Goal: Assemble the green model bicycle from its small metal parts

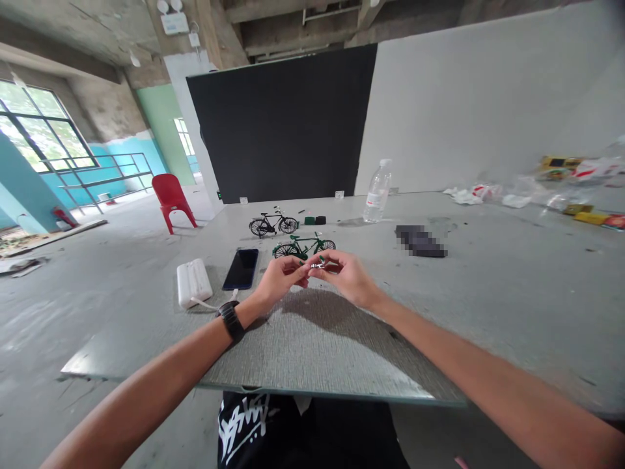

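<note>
My left hand (282, 281) and my right hand (349, 279) meet above the table, their fingertips pinched together. Between them is a small silver part with green tips, which looks like a model bicycle handlebar (317, 265); the fingers partly cover it. Just behind my hands stands a green model bicycle (305, 245), its lower part hidden by my fingers. A black model bicycle (273, 224) stands farther back and to the left. Two small dark green and black blocks (315, 220) lie to its right.
On the grey table (488, 312), a dark phone (241, 269) and a white power bank (194, 283) with a cable lie left. A water bottle (377, 192) stands behind; a pixelated dark object (420, 241) lies right. Plastic bags (525, 192) are far right, a red chair (172, 197) beyond.
</note>
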`<state>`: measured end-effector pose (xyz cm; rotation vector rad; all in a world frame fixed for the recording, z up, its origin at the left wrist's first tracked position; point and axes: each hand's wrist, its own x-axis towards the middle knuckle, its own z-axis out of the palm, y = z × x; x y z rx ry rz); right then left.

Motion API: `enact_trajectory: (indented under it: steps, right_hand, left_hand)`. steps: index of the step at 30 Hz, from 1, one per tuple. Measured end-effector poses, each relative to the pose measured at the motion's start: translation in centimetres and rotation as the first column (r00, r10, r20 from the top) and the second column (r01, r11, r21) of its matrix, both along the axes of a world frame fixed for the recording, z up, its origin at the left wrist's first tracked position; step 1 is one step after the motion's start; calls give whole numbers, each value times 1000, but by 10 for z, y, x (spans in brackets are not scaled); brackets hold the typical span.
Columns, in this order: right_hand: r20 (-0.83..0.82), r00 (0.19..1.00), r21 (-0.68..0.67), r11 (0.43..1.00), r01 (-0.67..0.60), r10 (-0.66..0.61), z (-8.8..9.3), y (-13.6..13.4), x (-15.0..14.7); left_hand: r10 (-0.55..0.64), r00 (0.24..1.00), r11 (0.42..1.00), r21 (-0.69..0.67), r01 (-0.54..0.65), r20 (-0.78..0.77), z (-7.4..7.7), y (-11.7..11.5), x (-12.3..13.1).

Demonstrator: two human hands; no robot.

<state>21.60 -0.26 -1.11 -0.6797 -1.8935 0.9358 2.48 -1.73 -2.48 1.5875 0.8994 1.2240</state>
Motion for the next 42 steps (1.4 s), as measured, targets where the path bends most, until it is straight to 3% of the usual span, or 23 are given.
enact_trajectory:
  steps: [6,11,13,15,18,21,24,29,42]
  right_hand:
    - [-110,992,22,998,63,-60,7,8,4]
    - [-40,966,236,937,256,-254,30,30,17]
    - [34,933,349,879,325,-359,38,41,21]
    - [90,895,447,821,355,-436,43,53,23]
    - [161,874,547,779,307,-458,42,69,21]
    - [209,880,577,781,241,-426,36,79,17]
    - [219,887,584,783,216,-408,30,83,13]
    - [191,895,605,766,216,-403,26,84,9]
    - [229,888,638,751,173,-399,24,86,8]
  left_hand:
    - [-16,1000,1000,8,15,9,1,-1,4]
    - [198,979,968,147,-201,39,9,6,-5]
    - [340,938,904,253,-344,61,15,9,-12]
    - [478,878,799,412,-439,9,19,13,-21]
    - [614,770,692,589,-417,-177,20,22,-34]
    - [625,711,702,629,-333,-322,14,32,-41]
    - [594,703,736,616,-279,-391,7,39,-43]
    - [554,731,772,573,-274,-398,2,42,-40]
    - [532,765,785,551,-284,-364,5,42,-38]
